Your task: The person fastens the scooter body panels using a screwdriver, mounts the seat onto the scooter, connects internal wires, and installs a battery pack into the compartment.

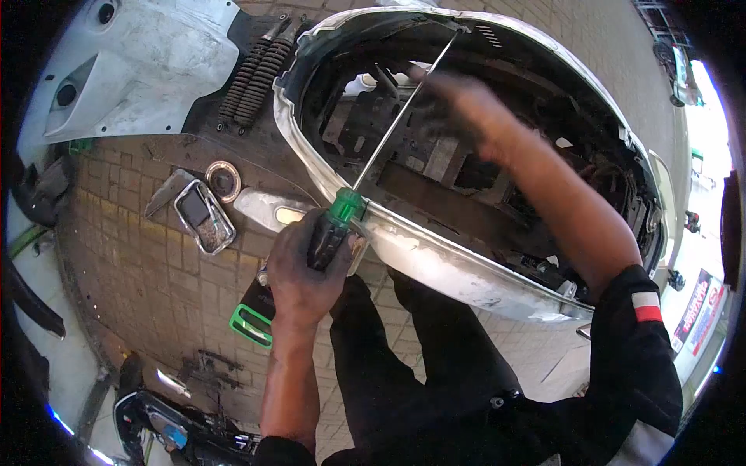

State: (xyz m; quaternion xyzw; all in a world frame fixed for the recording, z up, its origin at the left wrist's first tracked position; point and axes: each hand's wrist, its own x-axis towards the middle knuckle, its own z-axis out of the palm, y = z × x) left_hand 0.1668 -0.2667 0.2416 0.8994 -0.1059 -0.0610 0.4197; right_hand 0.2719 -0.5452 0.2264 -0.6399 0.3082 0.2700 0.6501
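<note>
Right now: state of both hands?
Left hand: closed on the screwdriver handle.
Right hand: blurred, near the shaft inside the scooter body shell; grip cannot be told.

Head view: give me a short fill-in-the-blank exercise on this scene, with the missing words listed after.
1. The left hand grips a long screwdriver by its black and ____ handle.
2. The right hand reaches inside the scooter body, near the screwdriver's ____.
3. Two coil springs lie on the ____ paving.

Missing words: green; tip; brick
</note>
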